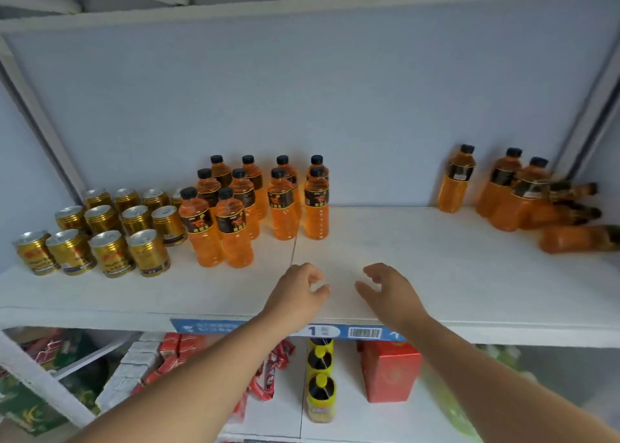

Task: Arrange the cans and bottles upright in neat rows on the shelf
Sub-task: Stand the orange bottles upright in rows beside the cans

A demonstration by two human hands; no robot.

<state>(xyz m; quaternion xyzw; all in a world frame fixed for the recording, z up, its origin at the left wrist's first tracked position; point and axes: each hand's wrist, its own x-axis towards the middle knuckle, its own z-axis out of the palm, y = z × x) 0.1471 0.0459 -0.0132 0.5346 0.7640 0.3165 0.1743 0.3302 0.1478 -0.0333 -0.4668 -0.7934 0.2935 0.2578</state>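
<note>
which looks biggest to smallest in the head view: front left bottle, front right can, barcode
1. front left bottle
2. front right can
3. barcode, clearly smallest though nearest the camera

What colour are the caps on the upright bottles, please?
Black, on every upright bottle; the head view shows them clearly.

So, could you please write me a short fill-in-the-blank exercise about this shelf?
The gold cans stand to the ____ of the upright orange bottles.
At the far right, the toppled bottles lie on their ____.
The left hand and the right hand each hold ____.
Missing words: left; sides; nothing.
</note>
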